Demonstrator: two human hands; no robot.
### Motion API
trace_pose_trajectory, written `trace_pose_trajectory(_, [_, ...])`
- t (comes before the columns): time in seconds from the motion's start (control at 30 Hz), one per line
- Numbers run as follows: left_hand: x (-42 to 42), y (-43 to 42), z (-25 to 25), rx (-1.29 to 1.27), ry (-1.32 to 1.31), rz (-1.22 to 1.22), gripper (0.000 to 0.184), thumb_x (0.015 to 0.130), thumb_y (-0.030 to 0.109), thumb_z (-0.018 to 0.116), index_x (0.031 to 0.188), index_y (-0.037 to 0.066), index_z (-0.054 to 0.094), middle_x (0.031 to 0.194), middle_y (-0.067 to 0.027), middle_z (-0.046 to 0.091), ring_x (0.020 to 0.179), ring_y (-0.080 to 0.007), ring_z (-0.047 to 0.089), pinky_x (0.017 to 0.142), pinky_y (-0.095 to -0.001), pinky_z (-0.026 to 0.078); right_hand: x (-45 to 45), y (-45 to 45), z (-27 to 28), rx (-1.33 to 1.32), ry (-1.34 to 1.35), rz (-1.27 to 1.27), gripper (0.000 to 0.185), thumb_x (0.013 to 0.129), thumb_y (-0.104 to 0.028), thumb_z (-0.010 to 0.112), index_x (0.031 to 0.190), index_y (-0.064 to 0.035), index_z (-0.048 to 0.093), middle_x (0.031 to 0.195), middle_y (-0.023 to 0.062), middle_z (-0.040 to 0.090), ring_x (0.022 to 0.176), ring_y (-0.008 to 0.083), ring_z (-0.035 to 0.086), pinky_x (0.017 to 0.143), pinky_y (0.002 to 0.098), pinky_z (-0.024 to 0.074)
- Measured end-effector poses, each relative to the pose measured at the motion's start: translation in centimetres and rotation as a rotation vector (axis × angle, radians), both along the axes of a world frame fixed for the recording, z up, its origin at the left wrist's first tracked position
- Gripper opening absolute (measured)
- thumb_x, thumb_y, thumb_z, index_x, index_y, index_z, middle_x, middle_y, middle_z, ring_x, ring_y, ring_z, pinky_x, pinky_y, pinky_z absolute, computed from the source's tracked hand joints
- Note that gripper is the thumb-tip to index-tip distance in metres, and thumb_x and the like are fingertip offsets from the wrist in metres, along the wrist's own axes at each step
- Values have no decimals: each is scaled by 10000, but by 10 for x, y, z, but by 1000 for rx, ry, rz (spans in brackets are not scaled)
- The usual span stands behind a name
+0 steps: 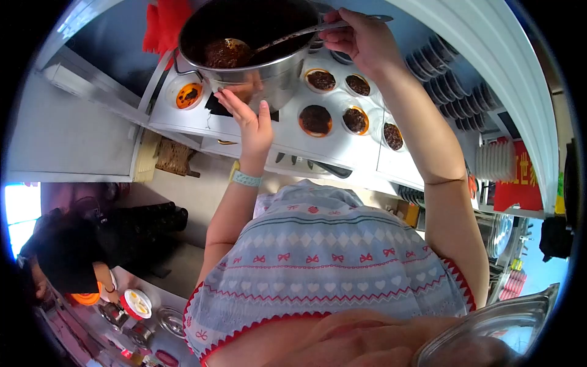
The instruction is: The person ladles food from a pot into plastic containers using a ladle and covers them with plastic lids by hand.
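Observation:
A large steel pot (275, 82) stands on the white counter, holding dark red-brown sauce. My right hand (361, 43) grips the handle of a metal ladle (287, 38), whose bowl, full of chunky sauce, is over the pot's near left side. Against the pot's outer wall, my left hand (251, 125) is raised with fingers spread and nothing in it; whether it touches the metal is hard to tell. Several round tubs of dark sauce, such as one tub (315, 120), sit right of the pot. Another tub (189, 95) with orange oil is at its left.
Stacks of round containers (449, 88) line the right side of the white counter (361, 150). Red cloth or gloves (165, 27) hang behind the pot's left. At lower left a person in black (73, 251) reaches toward bowls on another counter (174, 290).

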State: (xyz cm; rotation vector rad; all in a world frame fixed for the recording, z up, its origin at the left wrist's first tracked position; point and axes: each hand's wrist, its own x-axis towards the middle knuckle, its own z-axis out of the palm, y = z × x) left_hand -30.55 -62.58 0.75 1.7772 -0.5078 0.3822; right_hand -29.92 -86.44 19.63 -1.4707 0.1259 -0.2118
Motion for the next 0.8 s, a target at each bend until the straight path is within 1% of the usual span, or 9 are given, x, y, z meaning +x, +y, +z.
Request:
trace_pose_trajectory(0.13, [-2,3,5,-28,21,-17,837,985,228,490,1479,-52,-126,1524,-339,-175,1423,-480,-162,1143,-539,-59,-3,-19,-18,185,-10,-60,310,989,-225,489,1045,53,614,897,174,675,869,246,698,773,323,606])
trace_pose_trajectory(0.27, [-10,8,12,-138,65,-97,828,958,106,514,1497,-23,-100,1556,-282,-158,1460,-382,-134,1165,-471,-28,-12,-34,-25,282,-45,-72,299,985,-221,494,1045,48,611,920,186,672,886,263,696,790,333,603])
trace_pose_trajectory(0.4, [-28,0,13,-374,77,-101,745,893,-29,529,1504,19,106,1577,-243,3,1481,-308,0,1169,-416,48,-21,-29,-25,225,-48,-132,293,984,-209,493,1045,54,606,938,190,664,900,279,695,797,340,601])
trace_pose_trajectory(0.43, [-35,-1,16,-390,96,-53,628,857,-79,521,1417,40,263,1522,-203,167,1427,-268,174,1143,-382,150,-22,-32,-26,242,-80,-129,290,986,-206,490,1039,58,599,937,195,660,891,275,692,801,341,597])
trace_pose_trajectory(0.5, [-37,0,3,-373,58,-69,573,849,-84,519,1362,45,302,1463,-181,233,1354,-247,250,1107,-367,205,-26,-23,-20,262,-112,-135,288,987,-203,488,1032,62,592,936,199,657,882,270,689,805,342,593])
trace_pose_trajectory(0.53, [-39,-1,-3,-361,18,-75,520,840,-89,518,1308,49,340,1405,-160,299,1280,-227,327,1072,-352,259,-25,-15,-17,249,-73,-204,293,987,-252,499,1028,25,581,878,178,659,791,243,683,725,346,594])
trace_pose_trajectory(0.57, [-42,-2,-1,-360,20,-83,520,840,-89,518,1308,49,340,1405,-160,299,1280,-227,327,1072,-352,259,-26,-8,-13,237,-35,-274,299,986,-302,510,1024,-11,569,820,157,661,701,216,676,645,350,595])
trace_pose_trajectory(0.63, [-49,-7,5,-355,48,-99,423,823,-95,503,1197,78,407,1301,-103,380,1133,-180,405,985,-334,346,-23,-12,-12,284,-12,-287,295,979,-300,519,1041,-15,558,827,160,657,705,224,676,649,363,596])
trace_pose_trajectory(0.8, [-56,-12,3,-333,52,-162,386,813,-89,519,1158,55,426,1201,-118,433,1067,-194,419,895,-313,345,-24,-14,-17,280,-23,-274,291,969,-298,530,1052,-20,551,833,157,650,716,232,677,656,374,595])
